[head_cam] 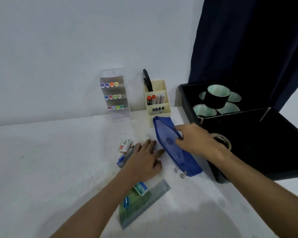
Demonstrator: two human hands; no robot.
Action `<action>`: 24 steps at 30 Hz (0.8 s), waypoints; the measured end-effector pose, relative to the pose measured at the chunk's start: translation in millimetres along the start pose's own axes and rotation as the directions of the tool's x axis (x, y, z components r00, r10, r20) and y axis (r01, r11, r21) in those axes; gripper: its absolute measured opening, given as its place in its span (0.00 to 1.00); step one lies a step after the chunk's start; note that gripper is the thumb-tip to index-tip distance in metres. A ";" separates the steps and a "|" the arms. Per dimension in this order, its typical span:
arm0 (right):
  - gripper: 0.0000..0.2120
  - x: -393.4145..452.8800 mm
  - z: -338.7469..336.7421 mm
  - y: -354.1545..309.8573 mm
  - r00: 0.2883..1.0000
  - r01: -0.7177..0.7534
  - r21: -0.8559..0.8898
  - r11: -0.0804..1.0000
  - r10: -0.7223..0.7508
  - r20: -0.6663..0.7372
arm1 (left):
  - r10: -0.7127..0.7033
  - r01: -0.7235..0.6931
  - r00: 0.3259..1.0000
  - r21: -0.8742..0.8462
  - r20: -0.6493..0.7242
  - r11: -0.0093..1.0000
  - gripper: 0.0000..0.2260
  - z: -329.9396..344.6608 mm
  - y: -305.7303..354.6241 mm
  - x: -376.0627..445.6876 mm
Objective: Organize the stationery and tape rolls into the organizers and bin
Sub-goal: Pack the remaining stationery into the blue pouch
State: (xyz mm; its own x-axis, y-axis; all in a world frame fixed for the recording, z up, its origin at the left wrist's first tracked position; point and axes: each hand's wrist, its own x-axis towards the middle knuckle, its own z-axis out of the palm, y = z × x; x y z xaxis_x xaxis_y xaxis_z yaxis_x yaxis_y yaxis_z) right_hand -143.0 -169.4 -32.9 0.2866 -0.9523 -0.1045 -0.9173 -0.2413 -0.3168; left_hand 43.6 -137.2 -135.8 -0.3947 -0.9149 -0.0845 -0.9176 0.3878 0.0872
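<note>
Head view: right hand (pixel 194 140) pinches the blue pouch (pixel 175 148) at centre frame, propping it off the worktop (pixel 50 160). Left hand (pixel 144 160) lies flat, fingers straight, over loose stationery just left. Advice: keep the pouch mouth wide, feed small items singly. Ruler (pixel 144 205) lower centre; tape bin (pixel 230 107) crowds right.

Two bare forearms came into the head view from the bottom edge, with no sleeve on either up to where the picture cut them off. The left hand (pixel 145 160) and the right hand (pixel 196 140) showed no glove, and no ring, watch or strap was visible on them. The fingernails looked short, though blur hid finer detail.
</note>
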 end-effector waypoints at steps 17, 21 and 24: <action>0.11 35.1 13.3 21.5 0.947 0.282 0.071 0.957 -0.290 0.140 | -0.419 0.386 0.907 -0.315 -0.042 0.867 0.22 -41.7 -16.7 -80.9; 0.13 35.5 13.6 21.0 0.942 0.272 0.104 0.957 -0.287 0.174 | -0.290 0.302 0.953 -0.233 0.084 0.924 0.24 -33.9 33.3 -111.6; 0.14 34.8 14.3 21.1 0.937 0.285 0.131 0.950 -0.304 0.169 | -0.301 0.314 0.949 -0.216 0.092 0.925 0.22 -20.9 40.6 -115.9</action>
State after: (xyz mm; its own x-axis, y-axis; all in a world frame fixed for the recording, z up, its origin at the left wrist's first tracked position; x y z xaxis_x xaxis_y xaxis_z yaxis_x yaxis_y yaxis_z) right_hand -148.5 -204.9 -56.7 0.5945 -0.7877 -0.1611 -0.7533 -0.4757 -0.4541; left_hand 53.1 -17.8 -101.8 -0.1031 -0.9748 -0.1978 -0.9621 0.0473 0.2684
